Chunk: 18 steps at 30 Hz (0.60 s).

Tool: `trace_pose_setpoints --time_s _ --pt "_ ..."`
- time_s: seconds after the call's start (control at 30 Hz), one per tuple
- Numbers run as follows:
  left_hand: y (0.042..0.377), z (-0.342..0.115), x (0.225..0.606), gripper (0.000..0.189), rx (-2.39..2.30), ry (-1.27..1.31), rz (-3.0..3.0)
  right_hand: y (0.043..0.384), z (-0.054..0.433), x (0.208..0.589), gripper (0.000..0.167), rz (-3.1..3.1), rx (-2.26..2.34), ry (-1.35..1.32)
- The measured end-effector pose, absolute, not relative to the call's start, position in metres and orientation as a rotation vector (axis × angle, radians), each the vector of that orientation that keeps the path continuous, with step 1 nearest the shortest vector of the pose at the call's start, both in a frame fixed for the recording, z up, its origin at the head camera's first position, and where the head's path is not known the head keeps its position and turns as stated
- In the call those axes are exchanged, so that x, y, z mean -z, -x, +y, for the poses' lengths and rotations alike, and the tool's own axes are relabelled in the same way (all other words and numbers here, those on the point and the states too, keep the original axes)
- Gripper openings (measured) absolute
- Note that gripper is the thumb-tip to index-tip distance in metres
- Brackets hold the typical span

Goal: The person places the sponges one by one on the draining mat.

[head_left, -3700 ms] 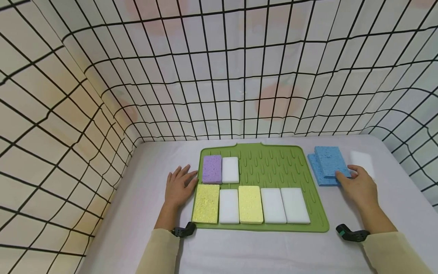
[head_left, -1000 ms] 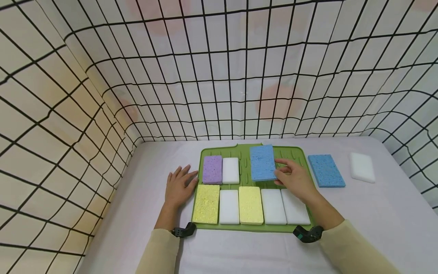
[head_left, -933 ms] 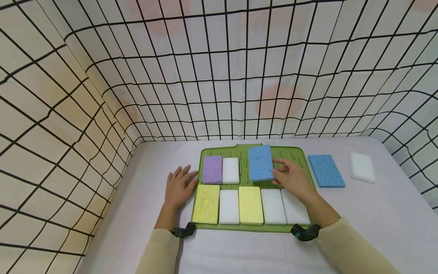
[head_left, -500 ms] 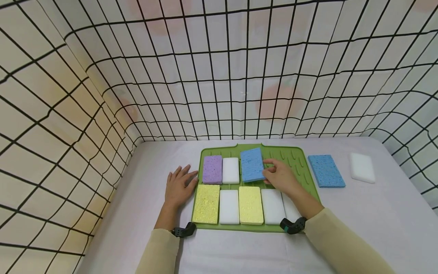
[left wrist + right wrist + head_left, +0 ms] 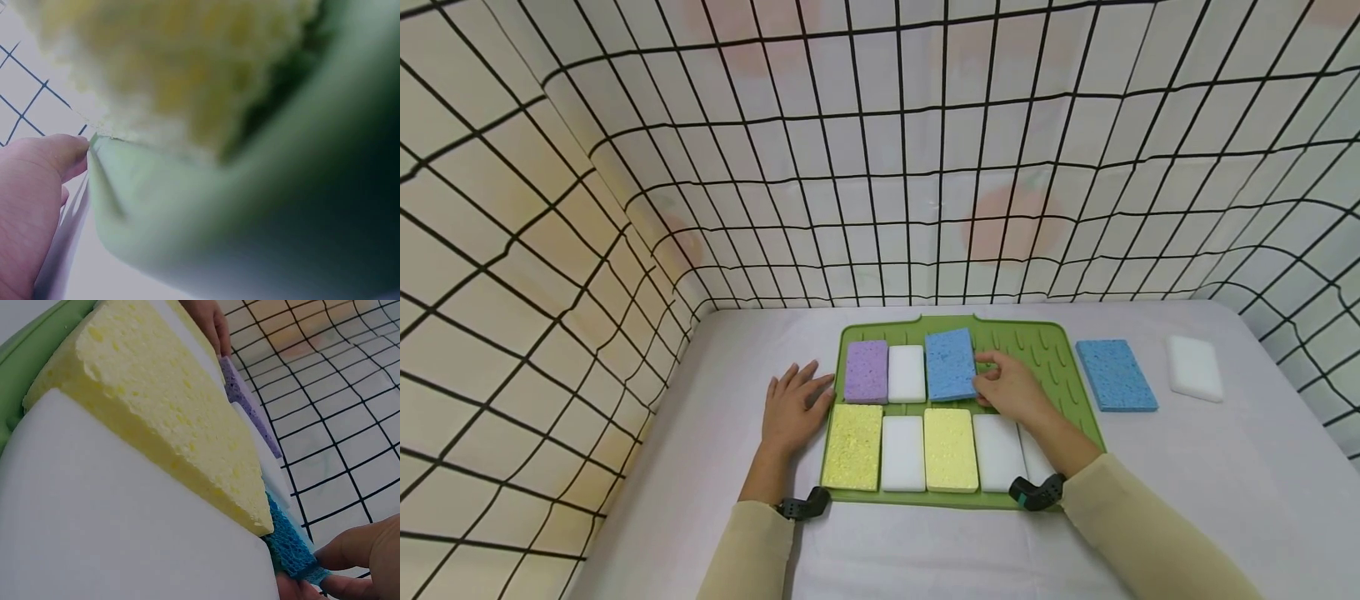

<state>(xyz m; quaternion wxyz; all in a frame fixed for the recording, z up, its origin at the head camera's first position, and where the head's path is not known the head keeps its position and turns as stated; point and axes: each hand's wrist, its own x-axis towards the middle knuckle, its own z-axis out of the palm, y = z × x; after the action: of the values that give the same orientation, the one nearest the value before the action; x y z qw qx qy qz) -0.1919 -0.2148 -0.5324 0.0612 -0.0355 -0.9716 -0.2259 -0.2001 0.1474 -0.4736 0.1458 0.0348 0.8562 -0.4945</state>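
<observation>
My right hand (image 5: 1011, 387) pinches a blue sponge (image 5: 951, 364) by its right edge, over the back row of the green mat (image 5: 1030, 354). In the right wrist view, thumb and fingers hold the corner of that blue sponge (image 5: 290, 540). Left of it in the head view lie a white sponge (image 5: 906, 374) and a purple sponge (image 5: 866, 372). My left hand (image 5: 793, 412) rests with spread fingers on the table at the mat's left edge. Nearest to it is a yellow sponge (image 5: 853, 447), blurred and close in the left wrist view.
The front row of the mat also bears a white sponge (image 5: 902, 453), a second yellow sponge (image 5: 951, 450) and more white ones, partly behind my right wrist. Another blue sponge (image 5: 1116, 375) and a white sponge (image 5: 1195, 367) lie right of the mat. Black wire mesh (image 5: 880, 179) encloses the table.
My right hand took the upper blue sponge from the pile at the right, carried it left over the mat, and lowered it beside the white sponge. The left hand stayed put.
</observation>
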Motion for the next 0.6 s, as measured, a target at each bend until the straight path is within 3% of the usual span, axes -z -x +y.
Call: trace_pose_setpoints --time_s 0.6 --pt "0.1908 -0.2137 0.5310 0.041 0.681 0.112 -2.940 0.1978 0.1527 0.4779 0.052 2.606 1.240 -0.002"
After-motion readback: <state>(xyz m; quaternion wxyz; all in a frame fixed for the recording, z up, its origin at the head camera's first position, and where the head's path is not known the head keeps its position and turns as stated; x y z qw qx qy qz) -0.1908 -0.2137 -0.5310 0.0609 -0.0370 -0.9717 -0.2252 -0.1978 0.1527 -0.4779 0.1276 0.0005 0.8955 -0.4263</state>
